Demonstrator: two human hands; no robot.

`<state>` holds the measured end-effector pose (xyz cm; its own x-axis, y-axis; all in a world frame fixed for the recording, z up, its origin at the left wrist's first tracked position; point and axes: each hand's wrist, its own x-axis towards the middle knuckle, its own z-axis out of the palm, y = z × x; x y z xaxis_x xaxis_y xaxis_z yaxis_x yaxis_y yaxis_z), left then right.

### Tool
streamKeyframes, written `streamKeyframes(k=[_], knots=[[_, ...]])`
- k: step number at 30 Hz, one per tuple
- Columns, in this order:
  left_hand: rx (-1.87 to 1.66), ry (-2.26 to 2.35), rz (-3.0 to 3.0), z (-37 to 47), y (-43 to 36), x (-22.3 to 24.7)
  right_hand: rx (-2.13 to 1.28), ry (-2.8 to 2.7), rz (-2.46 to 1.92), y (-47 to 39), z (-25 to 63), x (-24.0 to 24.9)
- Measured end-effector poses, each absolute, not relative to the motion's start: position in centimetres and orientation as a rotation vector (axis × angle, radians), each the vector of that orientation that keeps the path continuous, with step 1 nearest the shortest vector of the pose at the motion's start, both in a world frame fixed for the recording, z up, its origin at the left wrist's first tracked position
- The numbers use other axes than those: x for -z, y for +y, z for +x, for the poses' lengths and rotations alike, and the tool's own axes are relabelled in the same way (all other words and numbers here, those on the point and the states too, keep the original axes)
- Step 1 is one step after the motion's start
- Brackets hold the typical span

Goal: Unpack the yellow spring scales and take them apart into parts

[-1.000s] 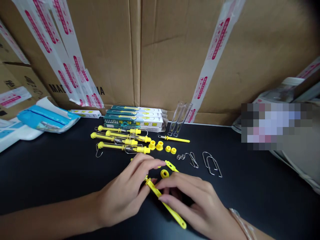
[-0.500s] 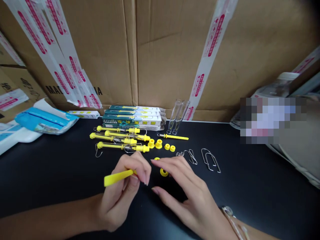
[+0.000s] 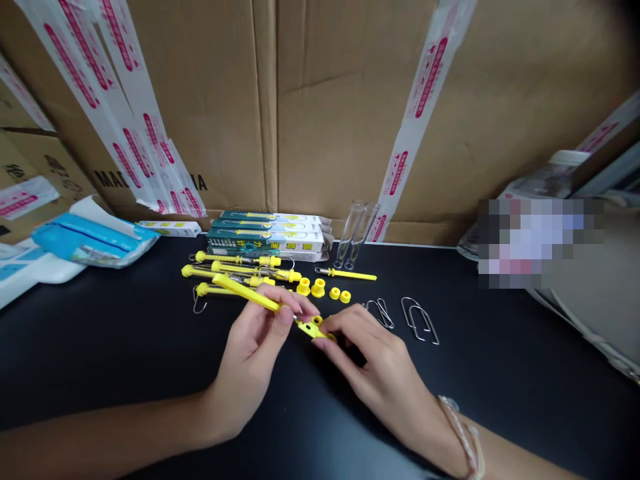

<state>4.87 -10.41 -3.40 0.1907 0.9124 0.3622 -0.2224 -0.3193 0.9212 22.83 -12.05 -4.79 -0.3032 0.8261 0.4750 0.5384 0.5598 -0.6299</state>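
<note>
My left hand (image 3: 260,347) is closed on a yellow plastic rod (image 3: 245,291), which slants up and left out of the grip. My right hand (image 3: 375,360) pinches a small yellow plastic piece with a hole (image 3: 310,329), held close to the rod's lower end. Whether the two touch is hard to make out. Just behind both hands lie assembled yellow spring scales (image 3: 205,271) with wire hooks, two flanged yellow caps (image 3: 318,288) and two small yellow rings (image 3: 345,297). A yellow ring (image 3: 317,320) shows partly between the fingers.
Behind the scales are stacked spring-scale boxes (image 3: 270,243) and two clear tubes (image 3: 356,233). Another yellow rod with a spring (image 3: 353,274) lies nearby. Bent wire hooks (image 3: 420,320) lie right. A blue packet (image 3: 95,237) sits left, a plastic bottle (image 3: 545,177) right, cardboard (image 3: 340,120) behind.
My left hand has turned, so the rod now points up and left, with its lower end toward my right hand. My right hand has closed on a small yellow piece.
</note>
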Motion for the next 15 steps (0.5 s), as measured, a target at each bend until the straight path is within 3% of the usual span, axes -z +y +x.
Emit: streamKeyframes(k=[15], knots=[[-1.472,0.886,1.148,3.1,-8.3,3.3,-0.413,-1.811,-1.154,-11.9,24.4,4.7]])
